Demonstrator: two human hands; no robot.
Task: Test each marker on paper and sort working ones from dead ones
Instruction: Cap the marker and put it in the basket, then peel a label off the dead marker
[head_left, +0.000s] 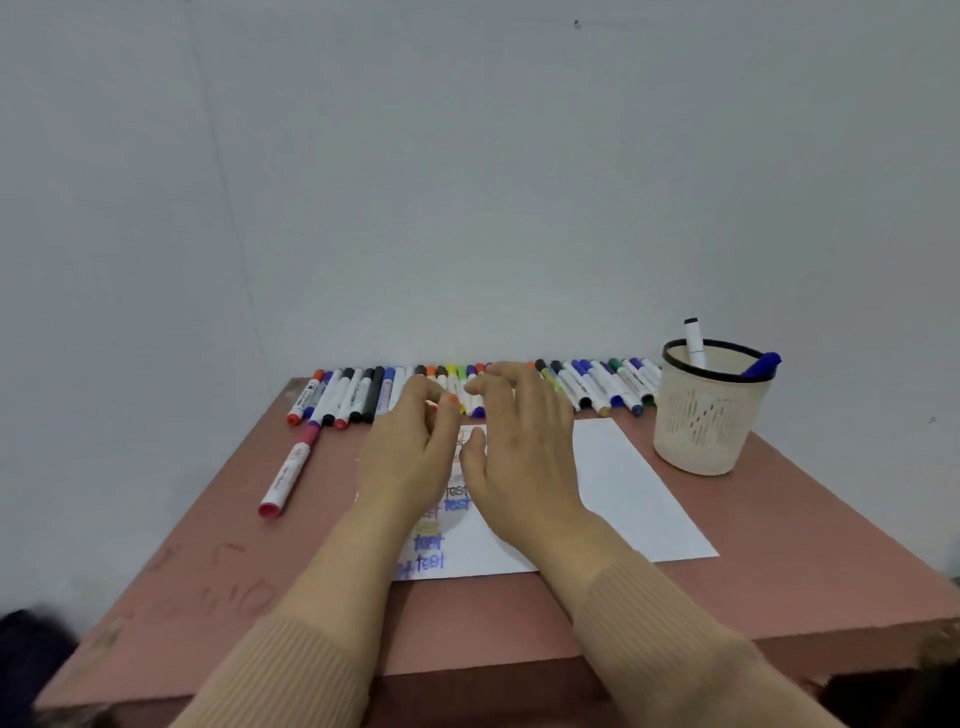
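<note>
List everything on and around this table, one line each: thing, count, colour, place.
table: one, reddish-brown, lower frame
wall: one, pale grey, behind the table
paper: one sheet, white, "test" written at its left, mid-table
marker row: many, partly hidden, mixed caps, far edge
pink marker: one, lying apart at left
mesh cup: one, cream with black rim, far right
white marker: one, standing in the cup
blue marker: one, leaning in the cup
orange marker: one, at the left fingertips
left hand: pinches the orange marker
right hand: open, over the row
</note>
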